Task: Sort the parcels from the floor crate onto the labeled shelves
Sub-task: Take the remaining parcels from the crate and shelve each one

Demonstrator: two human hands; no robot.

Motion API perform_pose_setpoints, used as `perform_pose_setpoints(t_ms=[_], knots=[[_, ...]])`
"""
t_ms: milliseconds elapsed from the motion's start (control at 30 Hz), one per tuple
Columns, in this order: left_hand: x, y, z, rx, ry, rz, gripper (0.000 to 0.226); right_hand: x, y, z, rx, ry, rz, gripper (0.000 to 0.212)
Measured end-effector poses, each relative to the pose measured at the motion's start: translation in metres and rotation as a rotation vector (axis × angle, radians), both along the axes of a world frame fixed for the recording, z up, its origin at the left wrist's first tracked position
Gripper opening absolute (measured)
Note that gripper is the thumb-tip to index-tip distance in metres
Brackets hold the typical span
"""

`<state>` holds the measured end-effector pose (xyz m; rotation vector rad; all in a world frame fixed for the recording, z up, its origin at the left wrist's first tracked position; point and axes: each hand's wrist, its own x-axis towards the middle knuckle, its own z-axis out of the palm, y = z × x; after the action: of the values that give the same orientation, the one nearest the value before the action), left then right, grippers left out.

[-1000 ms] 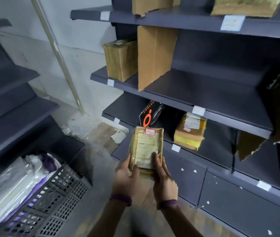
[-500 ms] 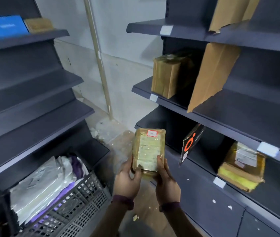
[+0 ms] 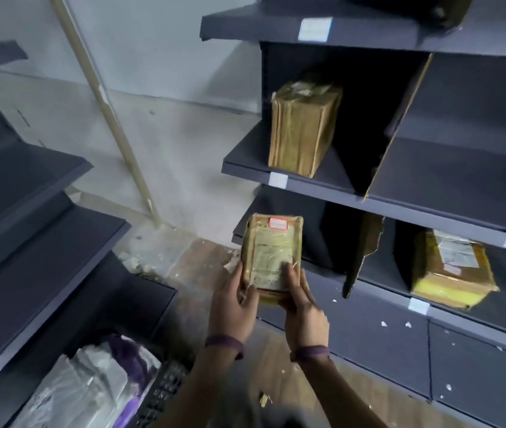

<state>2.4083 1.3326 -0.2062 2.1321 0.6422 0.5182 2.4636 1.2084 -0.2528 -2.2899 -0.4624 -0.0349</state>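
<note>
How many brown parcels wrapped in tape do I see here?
3. The held parcel is between the left hand and right hand; the upright parcel stands on the middle shelf; the flat parcel lies on the lower shelf. Others may be hidden above.

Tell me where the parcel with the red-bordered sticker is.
Head view, centre: the parcel is gripped by the left hand and right hand, at the left end of the right-side shelving, below the tall taped box.
</note>
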Motion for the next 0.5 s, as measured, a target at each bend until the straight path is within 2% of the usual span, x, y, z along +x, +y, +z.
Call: perform_pose_setpoints(t_ms=[333,500], knots=[[0.071,0.029,-0.014,0.011,0.062,-0.123,0.051,0.057,0.022,-0.011,0.039,-0.026,-0.125,0.082],[0.093,0.038,-0.031,0.007,0.114,-0.118,0.051,0.074,0.03,-0.032,0.002,0.041,-0.123,0.084]])
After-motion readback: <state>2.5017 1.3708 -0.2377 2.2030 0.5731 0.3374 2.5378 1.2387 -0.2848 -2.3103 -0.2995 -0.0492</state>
